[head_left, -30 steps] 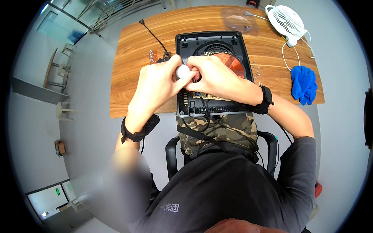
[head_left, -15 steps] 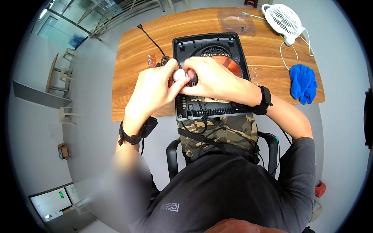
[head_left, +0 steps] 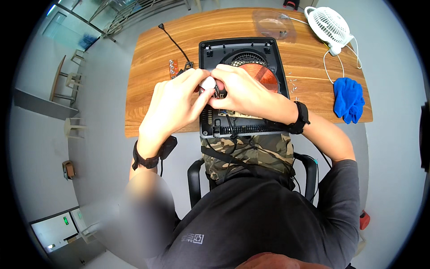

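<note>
Over an opened black induction cooker [head_left: 215,53], both hands meet near its left side. My left hand [head_left: 172,102] is closed, thumb and fingers pinching a small white round-ended piece [head_left: 208,83]. Close against that piece, the fingers of my right hand [head_left: 245,92] are curled in; what they grip is partly hidden. Dark parts of the cooker show in the gap between thumb and fingers. The copper coil [head_left: 256,74] lies beyond my right hand, partly covered by it. A circuit board [head_left: 237,114] peeks out below my right hand and wrist.
Loose screws [head_left: 293,85] lie right of the cooker. A clear plastic tray [head_left: 268,20] and a white fan [head_left: 329,27] stand at the back right, a blue cloth [head_left: 348,99] at the right edge. A black power cord [head_left: 175,42] and an orange strip [head_left: 173,68] lie left.
The view has shifted slightly. The white piece has turned a little, showing more of its rounded face, and my right fingers have moved slightly; both hands stay over the cooker's left side.
</note>
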### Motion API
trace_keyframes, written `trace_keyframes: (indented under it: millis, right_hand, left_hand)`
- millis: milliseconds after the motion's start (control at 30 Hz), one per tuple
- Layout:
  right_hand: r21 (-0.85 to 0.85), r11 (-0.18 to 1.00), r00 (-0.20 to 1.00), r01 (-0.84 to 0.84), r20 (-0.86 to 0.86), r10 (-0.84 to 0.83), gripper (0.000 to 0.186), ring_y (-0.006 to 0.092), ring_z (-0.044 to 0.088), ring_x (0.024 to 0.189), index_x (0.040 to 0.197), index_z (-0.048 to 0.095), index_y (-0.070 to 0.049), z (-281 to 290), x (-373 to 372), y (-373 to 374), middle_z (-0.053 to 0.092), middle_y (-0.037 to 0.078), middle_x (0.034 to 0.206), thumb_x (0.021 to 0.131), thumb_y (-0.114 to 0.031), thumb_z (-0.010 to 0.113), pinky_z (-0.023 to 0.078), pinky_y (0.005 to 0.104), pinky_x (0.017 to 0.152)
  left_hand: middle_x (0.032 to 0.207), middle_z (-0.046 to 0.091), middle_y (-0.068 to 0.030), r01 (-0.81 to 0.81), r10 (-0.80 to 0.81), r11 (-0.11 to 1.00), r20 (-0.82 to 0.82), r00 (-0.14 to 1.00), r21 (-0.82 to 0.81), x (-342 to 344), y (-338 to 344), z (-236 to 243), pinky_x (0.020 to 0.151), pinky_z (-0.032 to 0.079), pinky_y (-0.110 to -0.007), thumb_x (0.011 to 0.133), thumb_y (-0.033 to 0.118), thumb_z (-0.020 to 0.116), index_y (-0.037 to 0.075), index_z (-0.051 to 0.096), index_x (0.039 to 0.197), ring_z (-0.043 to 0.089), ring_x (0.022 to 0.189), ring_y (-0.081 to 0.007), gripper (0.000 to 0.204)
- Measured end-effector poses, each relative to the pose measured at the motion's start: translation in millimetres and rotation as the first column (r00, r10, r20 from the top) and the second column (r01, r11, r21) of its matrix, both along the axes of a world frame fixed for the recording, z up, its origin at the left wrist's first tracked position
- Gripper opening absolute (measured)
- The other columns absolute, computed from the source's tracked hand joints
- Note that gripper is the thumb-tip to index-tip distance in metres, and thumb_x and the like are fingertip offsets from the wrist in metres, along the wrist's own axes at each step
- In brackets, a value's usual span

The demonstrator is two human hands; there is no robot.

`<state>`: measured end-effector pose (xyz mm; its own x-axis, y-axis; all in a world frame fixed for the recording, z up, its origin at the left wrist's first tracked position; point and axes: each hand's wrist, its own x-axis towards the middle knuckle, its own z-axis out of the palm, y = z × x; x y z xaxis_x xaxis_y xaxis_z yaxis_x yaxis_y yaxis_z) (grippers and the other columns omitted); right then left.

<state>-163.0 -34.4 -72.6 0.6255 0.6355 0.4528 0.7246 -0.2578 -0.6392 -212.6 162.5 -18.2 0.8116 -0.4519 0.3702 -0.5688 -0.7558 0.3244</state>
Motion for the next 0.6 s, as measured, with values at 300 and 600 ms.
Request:
trace_keyframes:
  millis: [300, 600]
  right_hand:
    - [0.005, 0.998, 0.998, 0.056, 0.017, -0.056, 0.033, 0.0357, 0.059, 0.077, 0.093, 0.060, 0.003, -4, -1, 7, 0.058, 0.015, 0.080, 0.074, -0.016, 0.080, 0.051, 0.0423, 0.072]
    - [-0.073, 0.995, 0.990, -0.068, -0.130, 0.058, 0.026, 0.0390, 0.065, 0.083, 0.083, 0.059, 0.004, 13, -4, 2, 0.063, 0.020, 0.082, 0.076, -0.014, 0.076, 0.052, 0.0458, 0.072]
  left_hand:
    - [0.077, 0.067, -0.0105, -0.101, 0.098, 0.992, 0.041, 0.994, 0.070, 5, -1, -6, 0.059, 0.053, -0.042, 0.092, 0.037, 0.075, 0.007, 0.059, 0.089, 0.069, 0.071, -0.0339, 0.034]
    - [0.069, 0.064, -0.0113, 0.034, -0.034, 0.999, 0.040, 0.999, -0.008, 2, 5, -1, 0.056, 0.050, -0.039, 0.088, 0.033, 0.081, 0.005, 0.061, 0.088, 0.066, 0.062, -0.0286, 0.035]
